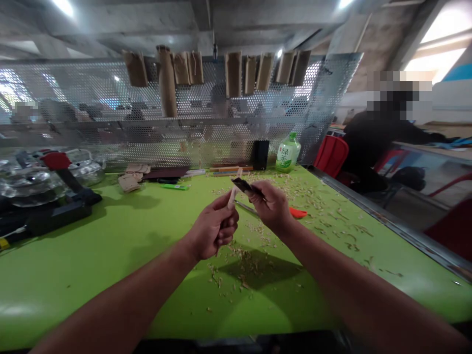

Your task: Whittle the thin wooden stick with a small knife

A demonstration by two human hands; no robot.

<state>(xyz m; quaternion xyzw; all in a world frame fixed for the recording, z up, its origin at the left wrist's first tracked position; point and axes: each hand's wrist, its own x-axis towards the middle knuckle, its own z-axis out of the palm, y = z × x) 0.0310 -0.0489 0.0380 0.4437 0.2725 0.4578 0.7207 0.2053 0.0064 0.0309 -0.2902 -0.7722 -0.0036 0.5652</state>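
My left hand (pixel 216 223) is closed around the lower part of a small pale wooden piece (pixel 232 197), which points up and away from me. In my right hand (pixel 271 204) a dark, bent strip that looks like sandpaper (pixel 244 186) is pinched between thumb and fingers. The strip lies against the upper part of the wood, whose pale tip shows above it. Beneath my right hand, a slim metal tool with an orange handle (pixel 298 213) rests on the green table (pixel 147 255). Wood shavings (pixel 241 255) are scattered under and around both hands.
Wood pieces (pixel 131 179), a dark sheet (pixel 167 172) and a green cutter (pixel 174 187) lie at the back. A green bottle (pixel 288 153) stands back right, near a perforated metal screen (pixel 206 132). A black and red device (pixel 62 196) sits left. A person (pixel 379 132) sits at right.
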